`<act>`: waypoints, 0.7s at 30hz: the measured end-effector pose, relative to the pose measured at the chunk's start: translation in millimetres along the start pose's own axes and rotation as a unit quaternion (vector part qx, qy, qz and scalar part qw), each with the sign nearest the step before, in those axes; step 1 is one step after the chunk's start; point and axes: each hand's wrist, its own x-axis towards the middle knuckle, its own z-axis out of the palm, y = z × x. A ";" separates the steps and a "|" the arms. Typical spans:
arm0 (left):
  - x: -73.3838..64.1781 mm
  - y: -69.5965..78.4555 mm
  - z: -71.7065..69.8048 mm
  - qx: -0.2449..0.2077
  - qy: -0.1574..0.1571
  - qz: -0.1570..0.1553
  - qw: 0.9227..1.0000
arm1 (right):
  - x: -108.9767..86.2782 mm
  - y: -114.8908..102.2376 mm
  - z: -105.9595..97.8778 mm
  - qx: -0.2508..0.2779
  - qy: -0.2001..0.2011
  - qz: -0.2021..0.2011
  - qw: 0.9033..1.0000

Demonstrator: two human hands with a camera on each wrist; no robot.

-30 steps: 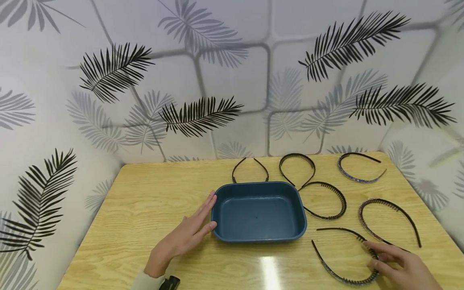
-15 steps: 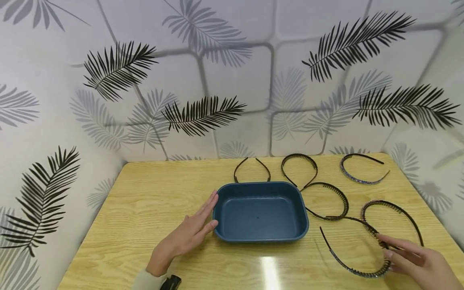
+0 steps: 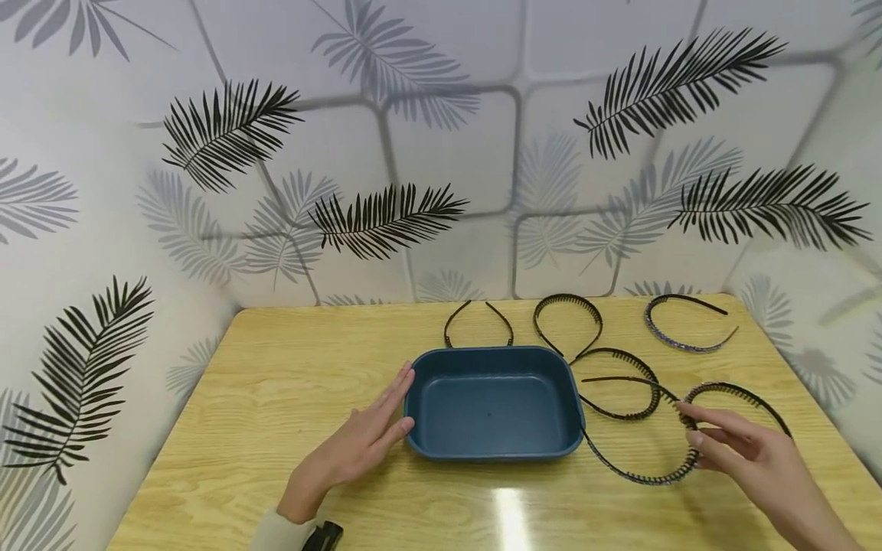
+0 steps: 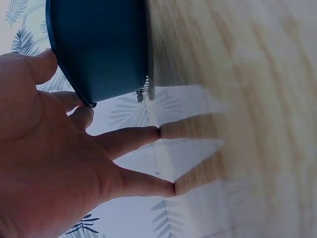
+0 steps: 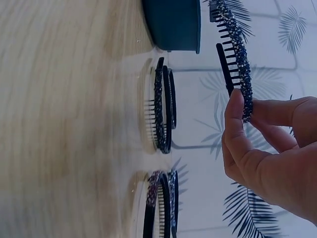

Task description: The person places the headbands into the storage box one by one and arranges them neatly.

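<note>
My right hand (image 3: 747, 451) pinches a glittery toothed headband (image 3: 648, 480) at its curve, its open ends pointing left toward the blue bin. In the right wrist view, this headband (image 5: 241, 64) is held up off the table between thumb and fingers, with dark sparkling stones along its outer side. My left hand (image 3: 354, 442) lies with fairly straight fingers against the left side of the blue plastic bin (image 3: 492, 451). The left wrist view shows the thumb at the bin's rim, and two fingertips of the left hand (image 4: 64, 153) touching the tabletop. Nothing lies inside the bin.
Behind the bin stands a partly hidden headband (image 3: 449, 325). More headbands lie to the right: a black one (image 3: 586, 298) at the back, a toothed one (image 3: 656, 390), a blue glittery one (image 3: 664, 337), and one partly behind my right hand (image 3: 765, 405). Leaf-patterned walls enclose the wooden table (image 3: 276, 367).
The right hand has lifted the headband off the table and carried it up and leftward, so one end now overlaps the bin's right edge. The left hand has stayed at the bin.
</note>
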 end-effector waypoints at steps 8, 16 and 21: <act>1.4 -0.1 0.9 0.006 0.003 0.001 1.000 | 20.9 -15.6 15.7 0.016 -0.006 -0.028 0.999; 1.6 0.4 -0.8 0.007 0.001 0.000 1.000 | 39.2 -28.2 28.5 0.037 -0.012 -0.042 0.998; 0.9 1.4 -1.1 0.003 -0.003 -0.003 1.000 | 48.4 -33.7 36.2 0.064 -0.022 -0.055 0.996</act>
